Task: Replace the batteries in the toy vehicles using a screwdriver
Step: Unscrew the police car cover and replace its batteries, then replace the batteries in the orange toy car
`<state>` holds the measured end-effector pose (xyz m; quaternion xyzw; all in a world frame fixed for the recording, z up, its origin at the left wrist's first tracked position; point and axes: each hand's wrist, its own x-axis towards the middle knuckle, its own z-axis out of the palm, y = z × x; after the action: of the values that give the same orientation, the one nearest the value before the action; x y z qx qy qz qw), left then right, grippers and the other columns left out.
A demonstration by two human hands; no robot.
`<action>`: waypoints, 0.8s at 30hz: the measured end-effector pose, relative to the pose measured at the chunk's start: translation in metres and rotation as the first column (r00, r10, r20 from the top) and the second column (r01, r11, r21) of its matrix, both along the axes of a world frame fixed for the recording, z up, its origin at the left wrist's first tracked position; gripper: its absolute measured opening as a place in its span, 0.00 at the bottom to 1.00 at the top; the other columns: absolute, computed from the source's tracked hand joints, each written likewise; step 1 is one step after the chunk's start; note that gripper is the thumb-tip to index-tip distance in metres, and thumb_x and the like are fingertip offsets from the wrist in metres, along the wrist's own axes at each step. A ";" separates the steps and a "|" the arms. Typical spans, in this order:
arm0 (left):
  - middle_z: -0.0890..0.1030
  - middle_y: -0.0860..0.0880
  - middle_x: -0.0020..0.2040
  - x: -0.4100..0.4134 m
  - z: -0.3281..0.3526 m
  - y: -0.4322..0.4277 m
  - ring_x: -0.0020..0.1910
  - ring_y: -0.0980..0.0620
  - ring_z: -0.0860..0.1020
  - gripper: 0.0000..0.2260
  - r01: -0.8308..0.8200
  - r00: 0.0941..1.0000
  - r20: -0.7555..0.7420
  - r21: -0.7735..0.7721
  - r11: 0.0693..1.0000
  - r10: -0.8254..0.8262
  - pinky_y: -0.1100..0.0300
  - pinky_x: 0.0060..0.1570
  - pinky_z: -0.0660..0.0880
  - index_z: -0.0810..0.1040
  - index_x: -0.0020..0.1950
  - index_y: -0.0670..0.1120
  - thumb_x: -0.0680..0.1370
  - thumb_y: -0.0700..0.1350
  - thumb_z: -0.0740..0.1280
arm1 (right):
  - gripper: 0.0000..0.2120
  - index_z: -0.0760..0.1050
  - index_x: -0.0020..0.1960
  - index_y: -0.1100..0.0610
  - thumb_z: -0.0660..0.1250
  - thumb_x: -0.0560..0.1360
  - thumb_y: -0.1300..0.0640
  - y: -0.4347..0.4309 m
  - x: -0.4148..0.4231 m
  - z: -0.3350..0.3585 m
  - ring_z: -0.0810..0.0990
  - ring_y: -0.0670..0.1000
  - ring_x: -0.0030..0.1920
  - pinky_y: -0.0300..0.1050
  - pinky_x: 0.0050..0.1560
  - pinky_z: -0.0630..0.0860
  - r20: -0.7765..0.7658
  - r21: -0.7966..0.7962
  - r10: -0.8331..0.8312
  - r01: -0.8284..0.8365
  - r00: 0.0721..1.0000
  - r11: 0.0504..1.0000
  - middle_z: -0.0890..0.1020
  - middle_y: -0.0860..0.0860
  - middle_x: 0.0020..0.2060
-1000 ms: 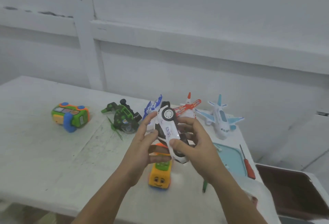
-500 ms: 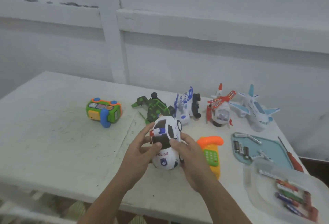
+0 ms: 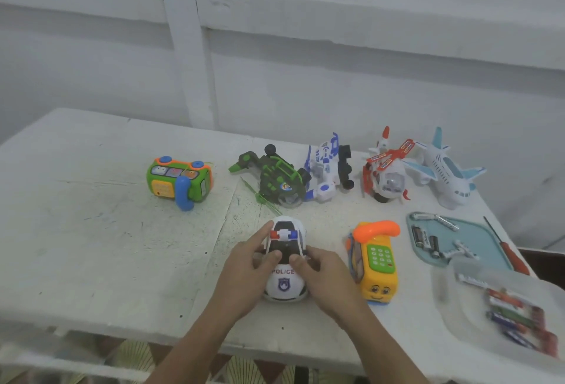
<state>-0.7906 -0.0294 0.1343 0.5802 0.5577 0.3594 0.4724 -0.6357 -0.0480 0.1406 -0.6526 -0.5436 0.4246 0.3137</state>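
A white and black toy police car (image 3: 286,279) stands on its wheels on the white table (image 3: 91,246), nose toward me. My left hand (image 3: 249,267) holds its left side, fingers reaching onto the roof by the light bar. My right hand (image 3: 324,273) grips its right side, thumb on the windscreen. A red-handled screwdriver (image 3: 507,249) lies at the right, beside a teal tray (image 3: 477,240) with loose batteries. A clear plastic tub (image 3: 452,304) at the near right holds several more batteries.
A yellow toy phone bus (image 3: 377,264) stands right of the car. Along the back lie a green toy phone (image 3: 180,182), a dark green helicopter (image 3: 275,182), a blue-white plane (image 3: 327,169), a red-white helicopter (image 3: 386,173) and a white airliner (image 3: 446,173). The wall is close behind.
The police car was held in the air, turned from wheel-side up to upright, and now rests on the table with both hands still on it. The camera has swung left.
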 end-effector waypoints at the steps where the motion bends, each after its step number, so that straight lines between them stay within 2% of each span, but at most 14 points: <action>1: 0.80 0.51 0.46 0.000 -0.003 0.003 0.41 0.59 0.82 0.24 -0.002 1.000 -0.014 0.003 1.000 0.003 0.64 0.45 0.79 0.67 0.68 0.69 0.79 0.46 0.67 | 0.14 0.81 0.53 0.50 0.63 0.76 0.44 0.001 0.000 -0.001 0.84 0.48 0.43 0.47 0.46 0.81 0.049 0.018 0.003 -0.004 0.999 1.000 0.85 0.52 0.42; 3: 0.80 0.48 0.52 -0.001 -0.008 0.008 0.46 0.54 0.82 0.23 0.010 0.999 -0.052 -0.001 1.000 -0.010 0.53 0.51 0.80 0.65 0.65 0.78 0.74 0.58 0.67 | 0.13 0.81 0.54 0.52 0.63 0.79 0.47 0.001 0.002 0.000 0.82 0.45 0.40 0.35 0.37 0.76 0.132 0.042 0.000 -0.005 0.991 0.999 0.84 0.50 0.41; 6: 0.80 0.47 0.53 0.000 -0.013 0.012 0.48 0.52 0.82 0.25 0.031 0.998 -0.056 -0.018 0.999 -0.032 0.49 0.53 0.80 0.64 0.65 0.79 0.68 0.65 0.63 | 0.12 0.81 0.54 0.52 0.62 0.80 0.48 0.000 0.002 0.000 0.80 0.42 0.39 0.31 0.34 0.72 0.171 0.055 -0.002 -0.008 0.985 0.998 0.83 0.50 0.41; 8: 0.79 0.47 0.52 -0.001 -0.011 0.013 0.48 0.51 0.81 0.23 0.028 0.998 -0.052 -0.019 0.999 -0.029 0.49 0.52 0.80 0.65 0.63 0.80 0.71 0.62 0.65 | 0.13 0.78 0.56 0.50 0.62 0.79 0.45 0.000 0.000 -0.003 0.79 0.44 0.44 0.37 0.42 0.76 0.228 0.053 -0.025 0.014 0.973 0.998 0.81 0.51 0.46; 10: 0.77 0.47 0.52 -0.003 -0.010 0.015 0.47 0.50 0.81 0.23 0.029 0.998 -0.053 -0.025 0.999 -0.030 0.49 0.52 0.80 0.66 0.61 0.80 0.73 0.58 0.68 | 0.17 0.70 0.65 0.48 0.62 0.79 0.44 0.000 -0.003 -0.001 0.77 0.47 0.53 0.41 0.51 0.74 0.301 0.051 -0.059 0.046 0.952 0.998 0.75 0.50 0.55; 12: 0.76 0.49 0.52 -0.005 -0.010 0.017 0.47 0.52 0.81 0.22 0.032 0.997 -0.063 -0.035 0.999 -0.034 0.52 0.51 0.80 0.68 0.63 0.77 0.75 0.56 0.69 | 0.25 0.60 0.73 0.48 0.62 0.78 0.45 -0.001 -0.006 0.007 0.71 0.48 0.60 0.40 0.52 0.67 0.413 0.097 -0.095 0.060 0.906 0.994 0.69 0.49 0.60; 14: 0.77 0.52 0.51 -0.007 -0.007 0.018 0.44 0.55 0.81 0.21 0.042 0.997 -0.061 -0.054 0.998 -0.046 0.61 0.46 0.79 0.70 0.67 0.71 0.77 0.53 0.70 | 0.28 0.56 0.74 0.47 0.62 0.78 0.47 0.000 -0.009 0.019 0.68 0.48 0.61 0.40 0.50 0.62 0.545 0.161 -0.109 0.024 0.831 0.987 0.67 0.48 0.61; 16: 0.78 0.54 0.51 -0.012 -0.004 0.020 0.42 0.57 0.81 0.19 0.043 0.998 -0.051 -0.076 0.996 -0.047 0.66 0.39 0.76 0.70 0.66 0.68 0.78 0.53 0.69 | 0.27 0.60 0.73 0.48 0.63 0.76 0.50 0.003 -0.012 0.028 0.71 0.50 0.56 0.41 0.49 0.65 0.622 0.239 -0.114 -0.049 0.775 0.970 0.69 0.50 0.59; 18: 0.79 0.53 0.51 -0.022 0.000 0.025 0.41 0.55 0.80 0.15 -0.013 1.000 -0.025 -0.076 0.997 0.011 0.62 0.37 0.76 0.72 0.63 0.68 0.78 0.54 0.68 | 0.23 0.69 0.67 0.52 0.65 0.72 0.54 0.014 -0.016 0.033 0.75 0.53 0.46 0.45 0.43 0.73 0.637 0.351 -0.147 -0.116 0.757 0.929 0.73 0.52 0.51; 20: 0.80 0.53 0.50 -0.036 0.004 0.034 0.42 0.52 0.80 0.11 -0.127 0.992 -0.021 -0.047 0.991 0.126 0.56 0.40 0.80 0.75 0.59 0.65 0.78 0.53 0.68 | 0.19 0.75 0.60 0.55 0.65 0.69 0.56 0.029 -0.024 0.037 0.75 0.54 0.40 0.46 0.37 0.75 0.572 0.497 -0.180 -0.163 0.800 0.852 0.73 0.53 0.45; 22: 0.80 0.53 0.47 -0.051 0.006 0.046 0.44 0.51 0.80 0.07 -0.303 0.953 -0.006 -0.035 0.952 0.303 0.47 0.47 0.81 0.77 0.55 0.60 0.78 0.51 0.68 | 0.16 0.76 0.58 0.57 0.63 0.72 0.55 0.050 -0.039 0.043 0.74 0.53 0.45 0.44 0.43 0.75 0.509 0.518 -0.081 -0.230 0.857 0.824 0.73 0.53 0.46; 24: 0.79 0.52 0.45 -0.067 0.010 0.060 0.44 0.50 0.80 0.06 -0.483 0.875 0.018 -0.010 0.876 0.483 0.43 0.51 0.79 0.76 0.52 0.55 0.77 0.50 0.69 | 0.14 0.77 0.59 0.59 0.63 0.75 0.57 0.075 -0.058 0.046 0.74 0.53 0.50 0.42 0.51 0.70 0.494 0.471 0.042 -0.308 0.868 0.826 0.73 0.54 0.50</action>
<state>-0.8576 0.0309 0.1440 0.4179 0.6810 0.4700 0.3751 -0.6937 0.0268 0.1868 -0.5662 -0.7581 0.1152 0.3025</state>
